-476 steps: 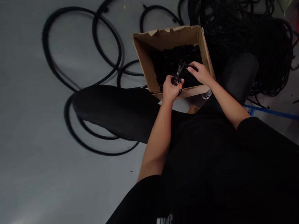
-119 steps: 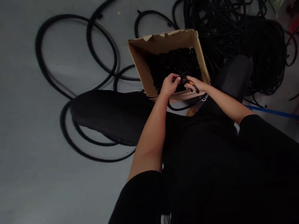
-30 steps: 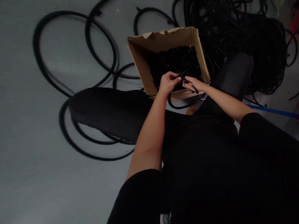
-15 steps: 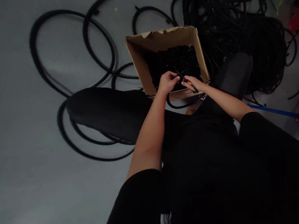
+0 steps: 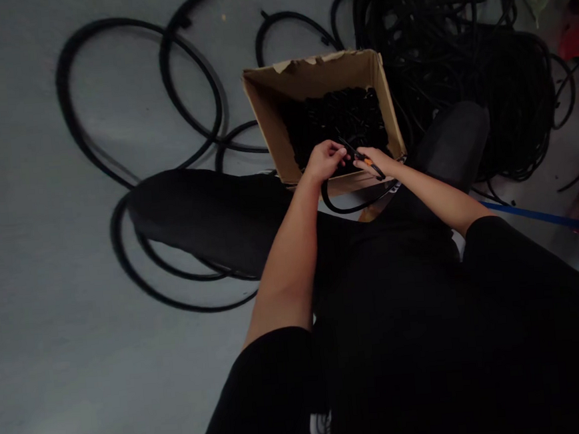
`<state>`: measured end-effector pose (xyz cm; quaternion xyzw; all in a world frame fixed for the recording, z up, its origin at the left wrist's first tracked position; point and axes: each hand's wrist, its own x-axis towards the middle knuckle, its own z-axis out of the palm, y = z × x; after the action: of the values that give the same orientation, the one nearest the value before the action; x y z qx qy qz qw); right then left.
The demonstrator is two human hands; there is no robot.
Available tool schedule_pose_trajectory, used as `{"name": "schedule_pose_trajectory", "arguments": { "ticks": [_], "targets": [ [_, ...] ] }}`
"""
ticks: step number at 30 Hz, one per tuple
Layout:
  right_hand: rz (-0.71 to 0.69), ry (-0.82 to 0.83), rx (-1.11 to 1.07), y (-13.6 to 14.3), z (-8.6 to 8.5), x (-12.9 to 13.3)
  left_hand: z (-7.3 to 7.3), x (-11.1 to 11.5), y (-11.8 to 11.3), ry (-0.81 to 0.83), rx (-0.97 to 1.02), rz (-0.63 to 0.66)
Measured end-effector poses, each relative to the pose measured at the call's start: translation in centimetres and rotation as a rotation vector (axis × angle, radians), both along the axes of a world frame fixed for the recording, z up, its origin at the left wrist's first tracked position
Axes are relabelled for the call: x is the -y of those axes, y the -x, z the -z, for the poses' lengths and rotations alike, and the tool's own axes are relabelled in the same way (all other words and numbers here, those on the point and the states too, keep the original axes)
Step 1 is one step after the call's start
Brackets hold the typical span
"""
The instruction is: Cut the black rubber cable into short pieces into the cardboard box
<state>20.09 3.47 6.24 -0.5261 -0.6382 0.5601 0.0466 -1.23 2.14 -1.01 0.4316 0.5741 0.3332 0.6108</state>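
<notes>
A cardboard box [image 5: 267, 125] stands open between my knees, with many small black pieces [image 5: 346, 109] inside. Over its near edge, my right hand [image 5: 372, 160] grips scissors [image 5: 376, 168] with black and orange handles, their blades pointing up and left. Just left of the blades, my left hand [image 5: 326, 160] is closed around a black hose [image 5: 346, 210], which curves down in front of the box. The hose's end at my fingertips is too dark to make out.
A big tangled heap of black hose [image 5: 505, 93] lies beyond the box on the right. Wide hose loops [image 5: 69, 121] spread over the grey floor at left. A blue strap [image 5: 545, 217] and red objects [image 5: 576, 40] are at the right.
My left hand has shifted very slightly, and its fingertips are a little farther from the scissors. Everything else looks almost the same.
</notes>
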Motion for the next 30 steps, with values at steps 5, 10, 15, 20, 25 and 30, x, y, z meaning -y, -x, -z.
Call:
{"name": "schedule_pose_trajectory", "arguments": {
  "ticks": [5,10,15,20,25,30],
  "targets": [
    [-0.005,0.041,0.017,-0.2,-0.4,-0.1,0.0,-0.1,0.6,0.044,-0.003,0.010],
    [0.053,0.141,-0.064,-0.6,1.2,0.1,0.2,-0.3,0.8,0.012,0.043,-0.048],
    [0.093,0.241,-0.156,-0.4,2.6,0.3,0.0,-0.4,0.4,0.007,0.086,-0.090],
    [0.021,0.166,-0.152,-0.3,2.2,0.4,0.8,-0.1,0.1,0.045,0.003,-0.097],
    [-0.036,0.063,-0.129,-0.4,2.5,0.2,0.9,0.0,-0.2,0.012,-0.003,-0.073],
    [-0.063,0.024,-0.103,-0.5,2.7,0.2,-0.5,0.0,-0.7,-0.042,0.035,-0.079]
  ]
}}
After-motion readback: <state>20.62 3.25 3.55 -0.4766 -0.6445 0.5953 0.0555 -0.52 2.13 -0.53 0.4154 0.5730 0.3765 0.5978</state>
